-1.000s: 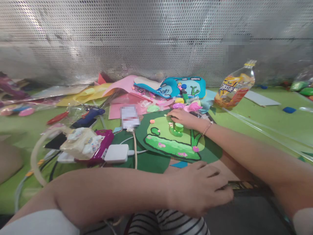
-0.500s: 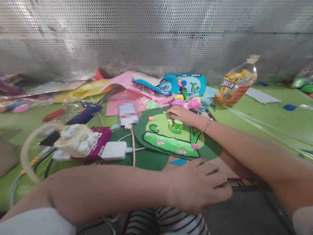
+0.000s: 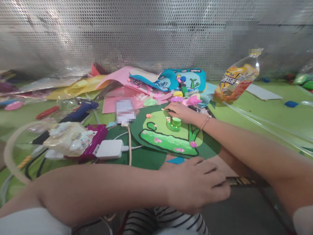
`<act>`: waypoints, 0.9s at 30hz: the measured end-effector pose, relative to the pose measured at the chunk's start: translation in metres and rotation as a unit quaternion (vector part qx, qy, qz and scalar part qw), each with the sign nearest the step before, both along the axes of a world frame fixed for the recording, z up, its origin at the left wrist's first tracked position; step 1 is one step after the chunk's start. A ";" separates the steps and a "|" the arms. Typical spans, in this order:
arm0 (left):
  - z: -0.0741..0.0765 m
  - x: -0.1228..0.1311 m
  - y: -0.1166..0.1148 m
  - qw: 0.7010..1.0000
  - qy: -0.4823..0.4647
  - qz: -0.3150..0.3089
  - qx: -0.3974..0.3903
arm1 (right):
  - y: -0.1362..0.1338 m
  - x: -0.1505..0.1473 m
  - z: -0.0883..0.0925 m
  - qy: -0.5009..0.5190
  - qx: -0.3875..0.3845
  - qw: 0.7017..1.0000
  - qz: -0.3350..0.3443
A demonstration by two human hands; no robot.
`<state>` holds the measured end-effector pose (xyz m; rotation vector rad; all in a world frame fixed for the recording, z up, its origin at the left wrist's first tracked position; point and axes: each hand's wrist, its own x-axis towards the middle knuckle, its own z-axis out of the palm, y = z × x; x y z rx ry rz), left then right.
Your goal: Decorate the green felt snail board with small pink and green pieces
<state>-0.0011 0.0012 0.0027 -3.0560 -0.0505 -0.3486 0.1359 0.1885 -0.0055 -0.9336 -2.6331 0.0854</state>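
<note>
Scene drifts slightly left; hands stay put. Bottle [image 3: 236,83] upper right and charger [image 3: 109,149] centre-left flank the green felt picture [image 3: 168,138] at centre. Right hand [image 3: 179,112] on it, fingers bunched, grip unclear; left hand [image 3: 198,186] lower centre, fingers spread over dark strip [image 3: 244,181].

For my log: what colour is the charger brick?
White; the charger brick shows best in the head view.

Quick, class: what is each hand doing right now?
Left hand: open, flat, fingertips on a dark strip.
Right hand: fingertips on the green craft; grip cannot be told.
</note>
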 end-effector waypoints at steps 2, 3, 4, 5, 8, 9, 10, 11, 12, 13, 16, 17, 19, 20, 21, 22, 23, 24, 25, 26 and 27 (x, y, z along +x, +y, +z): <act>-0.001 0.000 0.000 1.000 -0.005 -0.001 0.003 | -0.001 0.000 0.000 -0.002 -0.007 1.000 -0.006; -0.001 0.000 0.000 1.000 -0.006 0.000 0.003 | -0.001 0.000 0.000 -0.002 -0.009 1.000 -0.009; -0.001 -0.001 0.000 1.000 -0.006 0.001 0.002 | -0.001 0.000 0.000 -0.001 -0.011 1.000 -0.012; -0.001 -0.001 0.000 1.000 -0.005 0.001 0.001 | -0.001 0.000 0.000 0.001 -0.011 1.000 -0.015; -0.001 -0.001 0.000 1.000 -0.006 0.004 -0.001 | -0.001 0.000 -0.001 0.010 -0.011 1.000 -0.022; -0.001 0.000 -0.001 1.000 -0.007 0.004 0.001 | 0.000 0.000 -0.002 0.011 -0.010 1.000 -0.023; -0.001 0.000 -0.001 1.000 -0.007 0.004 0.003 | 0.000 0.000 -0.002 0.010 -0.010 1.000 -0.023; -0.001 0.000 -0.001 1.000 -0.007 0.005 0.005 | 0.000 0.000 -0.003 0.009 -0.009 1.000 -0.023; -0.002 0.000 -0.001 1.000 -0.006 0.005 0.007 | 0.001 0.000 -0.003 0.007 -0.008 1.000 -0.022; -0.002 0.000 -0.001 1.000 -0.005 0.006 0.008 | 0.001 0.000 -0.004 0.007 -0.007 1.000 -0.020; -0.002 0.000 0.000 1.000 -0.004 0.007 0.012 | 0.002 0.000 -0.003 0.007 0.000 1.000 -0.002; -0.002 -0.001 0.000 1.000 -0.004 0.006 0.013 | 0.002 0.000 -0.003 0.006 0.003 1.000 0.005; -0.002 -0.001 0.000 1.000 -0.005 0.004 0.016 | 0.002 0.001 -0.003 0.005 0.007 1.000 0.014; -0.002 -0.001 0.000 1.000 -0.005 0.005 0.017 | 0.002 0.001 -0.003 0.005 0.008 1.000 0.016; -0.002 -0.001 0.000 1.000 -0.007 0.006 0.018 | 0.003 0.001 -0.003 0.006 0.009 1.000 0.018; -0.002 -0.001 -0.001 1.000 -0.009 0.007 0.019 | 0.003 0.001 -0.004 0.007 0.009 1.000 0.018; -0.002 -0.001 -0.001 1.000 -0.010 0.008 0.017 | 0.003 0.001 -0.004 0.010 0.008 1.000 0.018; -0.003 0.000 -0.001 1.000 -0.011 0.008 0.014 | 0.004 0.001 -0.005 0.013 0.007 1.000 0.018; -0.003 0.000 -0.001 1.000 -0.011 0.006 0.010 | 0.004 0.002 -0.005 0.016 0.007 1.000 0.017; -0.003 0.000 -0.001 1.000 -0.010 0.005 0.006 | 0.004 0.002 -0.006 0.018 0.007 1.000 0.015; -0.003 0.000 -0.001 1.000 -0.009 0.004 0.003 | 0.005 0.002 -0.006 0.019 0.008 1.000 0.013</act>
